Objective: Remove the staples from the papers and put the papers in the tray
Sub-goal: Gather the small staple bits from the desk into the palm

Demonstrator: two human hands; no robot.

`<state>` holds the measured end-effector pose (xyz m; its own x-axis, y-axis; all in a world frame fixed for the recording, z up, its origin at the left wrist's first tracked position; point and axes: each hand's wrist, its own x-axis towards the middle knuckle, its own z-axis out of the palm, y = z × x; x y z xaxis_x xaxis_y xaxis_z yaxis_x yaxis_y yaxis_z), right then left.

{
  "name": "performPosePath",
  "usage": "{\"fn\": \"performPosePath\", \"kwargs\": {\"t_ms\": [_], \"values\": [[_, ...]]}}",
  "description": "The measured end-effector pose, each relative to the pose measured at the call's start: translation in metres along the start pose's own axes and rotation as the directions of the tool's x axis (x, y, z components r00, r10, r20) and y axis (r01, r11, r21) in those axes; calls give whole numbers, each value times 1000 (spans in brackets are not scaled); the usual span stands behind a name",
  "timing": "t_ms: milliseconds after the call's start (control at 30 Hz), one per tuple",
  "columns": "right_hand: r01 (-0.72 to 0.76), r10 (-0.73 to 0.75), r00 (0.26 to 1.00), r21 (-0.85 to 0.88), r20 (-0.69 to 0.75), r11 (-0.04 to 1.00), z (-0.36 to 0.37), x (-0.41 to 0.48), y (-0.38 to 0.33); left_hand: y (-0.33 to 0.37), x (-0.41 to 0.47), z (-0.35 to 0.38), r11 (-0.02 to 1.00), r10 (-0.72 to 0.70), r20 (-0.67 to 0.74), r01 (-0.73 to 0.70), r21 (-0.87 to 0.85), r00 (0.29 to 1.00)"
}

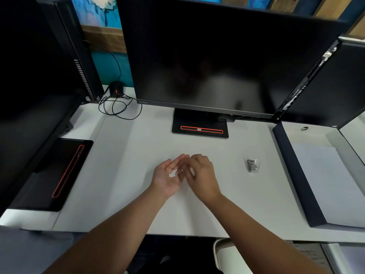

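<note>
Two hands meet over the middle of the white desk point(138, 155), in front of the dark monitor point(217, 56). The left hand point(168, 178) lies palm up with the fingers nearly straight and slightly cupped, gripping nothing. It seems to serve as a dish for a small cluster of white bits point(173, 173) resting in the palm, probably pulled staples or paper scraps, though they are too small to tell. The right hand point(201, 174) hangs palm down just beside it, its fingers bent toward that palm. They are blurred, so I cannot tell whether they pinch a bit or are empty. A staple remover point(253, 165) stands alone on the desk to the right, put down within easy reach. Further right, the papers point(325, 186) lie flat inside the dark tray point(295, 169), so the filing looks done and this is likely tidying up the debris.
</note>
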<state>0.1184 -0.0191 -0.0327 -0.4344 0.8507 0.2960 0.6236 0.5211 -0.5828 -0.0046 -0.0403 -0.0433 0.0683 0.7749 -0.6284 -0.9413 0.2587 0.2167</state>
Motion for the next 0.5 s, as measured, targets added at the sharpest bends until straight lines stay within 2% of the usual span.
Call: {"fn": "performPosePath", "kwargs": {"t_ms": [67,233,367,500], "values": [[-123,125,992,52,-25,991,-4,0,14,3,0,0,999,16,19,-15,-43,1000],[-325,329,939,-54,101,944,-13,-12,51,9,-1,-1,999,27,33,-26,-42,999],[-391,417,893,-169,167,905,-11,-24,65,9,1,0,999,25,34,-24,-40,999],[-413,435,887,-154,153,897,-7,-28,69,9,2,2,999,23,43,-22,-41,999]]}}
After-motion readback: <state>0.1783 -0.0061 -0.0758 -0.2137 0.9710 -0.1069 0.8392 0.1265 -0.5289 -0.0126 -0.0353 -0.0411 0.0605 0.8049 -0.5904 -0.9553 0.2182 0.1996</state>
